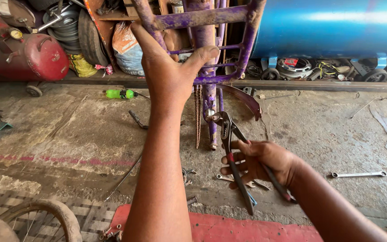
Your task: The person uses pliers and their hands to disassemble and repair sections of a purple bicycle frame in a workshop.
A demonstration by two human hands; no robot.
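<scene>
**A:** You're bracing that purple bike frame (211,49) with your left hand (169,71), fingers wrapped on the tube, thumb hooked on the lower bar. It's standing upright on the concrete floor (68,130), chain (197,116) dangling.

**B:** And your right hand (260,163) is squeezing the slip-joint pliers (230,148), fingers clamped around the handles, jaws biting near the fork's lower end.

**A:** My worry: if the jaws are slipping off, the frame's tipping and you're skinning knuckles. Also that loose wrench (358,174) underfoot.
</scene>
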